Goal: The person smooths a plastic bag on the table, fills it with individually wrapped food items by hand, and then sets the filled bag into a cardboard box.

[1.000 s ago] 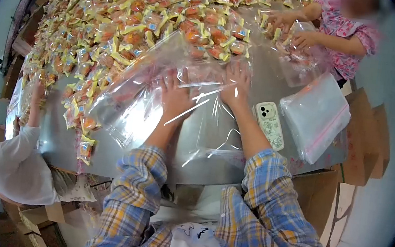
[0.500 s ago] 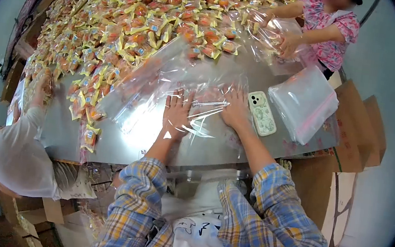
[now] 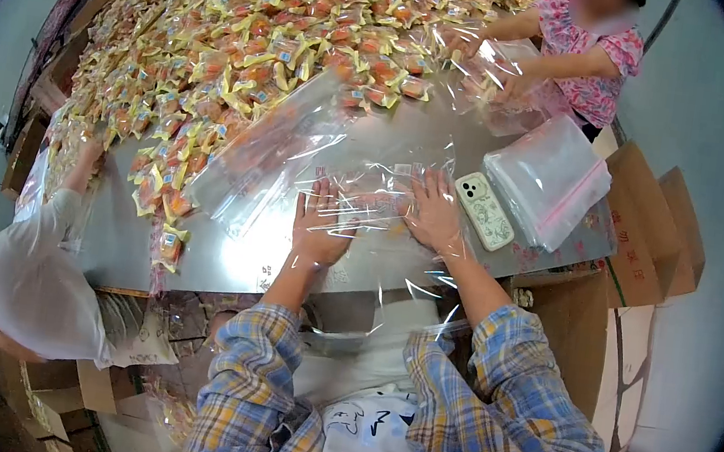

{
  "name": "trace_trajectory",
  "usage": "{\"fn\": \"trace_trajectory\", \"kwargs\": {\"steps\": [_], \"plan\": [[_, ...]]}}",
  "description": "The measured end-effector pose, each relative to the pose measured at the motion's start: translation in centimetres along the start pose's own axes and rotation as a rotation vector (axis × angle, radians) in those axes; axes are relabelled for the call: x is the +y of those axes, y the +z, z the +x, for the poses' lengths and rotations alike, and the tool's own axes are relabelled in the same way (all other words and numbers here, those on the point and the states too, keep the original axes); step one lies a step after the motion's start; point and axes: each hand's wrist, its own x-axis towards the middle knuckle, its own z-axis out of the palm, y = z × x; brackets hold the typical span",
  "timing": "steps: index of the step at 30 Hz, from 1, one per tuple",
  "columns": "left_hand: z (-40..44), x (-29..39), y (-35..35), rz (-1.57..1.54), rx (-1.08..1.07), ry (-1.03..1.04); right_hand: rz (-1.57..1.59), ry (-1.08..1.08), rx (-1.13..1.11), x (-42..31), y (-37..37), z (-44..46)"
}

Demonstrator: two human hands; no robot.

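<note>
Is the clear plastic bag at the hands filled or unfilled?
Unfilled: the clear plastic bag lies spread between left hand and right hand, no contents showing inside.

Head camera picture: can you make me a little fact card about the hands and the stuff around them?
Left hand: open, palm down, touching clear plastic
Right hand: open, palm down, touching the same plastic
Beside right hand: phone-like thing in a patterned case
Beyond that: stack of clear bags
Far side: big heap of wrapped snacks
Other people: two, one in pink flowers, one in white
</note>
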Motion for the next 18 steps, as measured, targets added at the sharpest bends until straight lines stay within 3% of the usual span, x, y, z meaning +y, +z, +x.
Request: {"fn": "trace_trajectory", "kwargs": {"steps": [18], "plan": [[9.6, -1.7, 1.2, -0.035, 0.069, 0.061, -0.060, 0.115, -0.002, 0.6, 2.6, 10.0]]}}
